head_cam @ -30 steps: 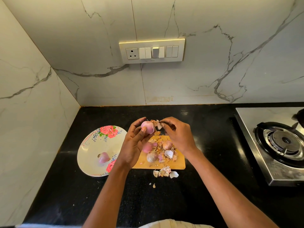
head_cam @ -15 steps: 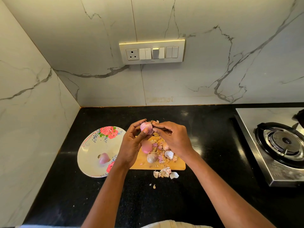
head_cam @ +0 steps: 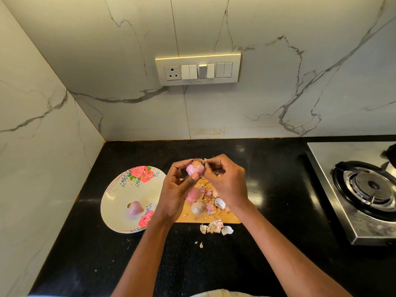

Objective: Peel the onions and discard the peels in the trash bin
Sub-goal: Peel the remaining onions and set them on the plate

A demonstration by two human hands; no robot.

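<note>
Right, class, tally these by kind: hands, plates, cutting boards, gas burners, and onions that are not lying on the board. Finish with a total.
Hands: 2 (left hand, right hand)
Floral plate: 1
Wooden cutting board: 1
Gas burner: 1
Onions off the board: 2 (held onion, peeled onion on the plate)
Total: 7

Above a wooden cutting board (head_cam: 222,218), the left hand (head_cam: 174,196) holds a small pink onion (head_cam: 195,169) while the right hand (head_cam: 229,182) pinches its papery peel.
</note>
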